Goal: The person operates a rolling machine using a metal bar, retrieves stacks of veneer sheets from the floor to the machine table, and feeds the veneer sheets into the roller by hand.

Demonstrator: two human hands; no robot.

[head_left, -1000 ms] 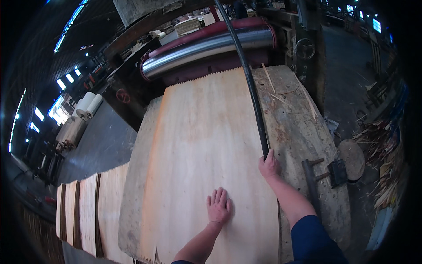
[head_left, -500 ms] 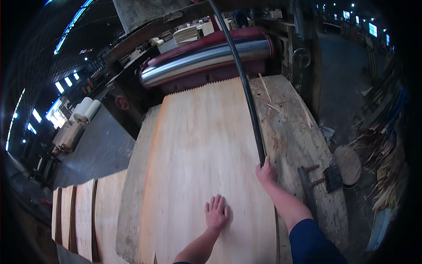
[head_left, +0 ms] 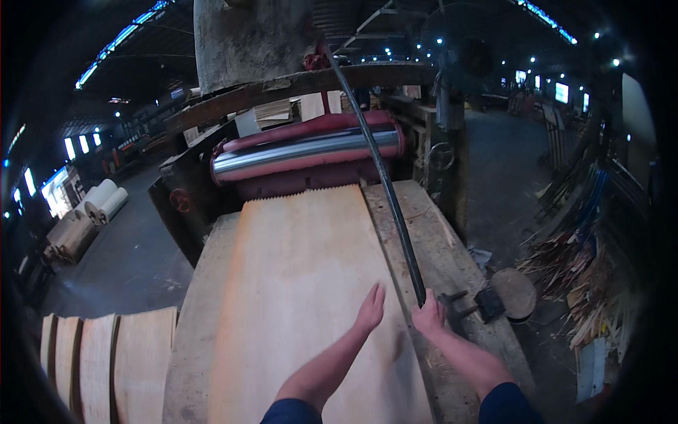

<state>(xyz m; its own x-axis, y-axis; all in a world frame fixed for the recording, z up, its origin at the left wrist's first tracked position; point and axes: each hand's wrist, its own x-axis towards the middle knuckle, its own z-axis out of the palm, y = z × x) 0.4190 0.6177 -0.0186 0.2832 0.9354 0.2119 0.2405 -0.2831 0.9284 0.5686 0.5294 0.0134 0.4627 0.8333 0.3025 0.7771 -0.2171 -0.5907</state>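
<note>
A long dark rod slants up from the table to the frame above the rollers. My right hand is wrapped round its lower end. Close to its left, my left hand is raised edge-on above the pale wood veneer sheet, fingers stretched out and holding nothing. A blurred shadow falls on the sheet below it. The veneer's jagged far edge lies just short of a shiny metal roller in a red machine.
The sheet lies on a worn wooden table. Curved veneer stacks stand at the left. A dark hammer-like tool rests at the table's right edge beside a round stump top. Wood scraps litter the right floor.
My left hand has lifted from lying flat on the veneer and moved toward the rod. My right hand still grips the rod. The view has tilted upward.
</note>
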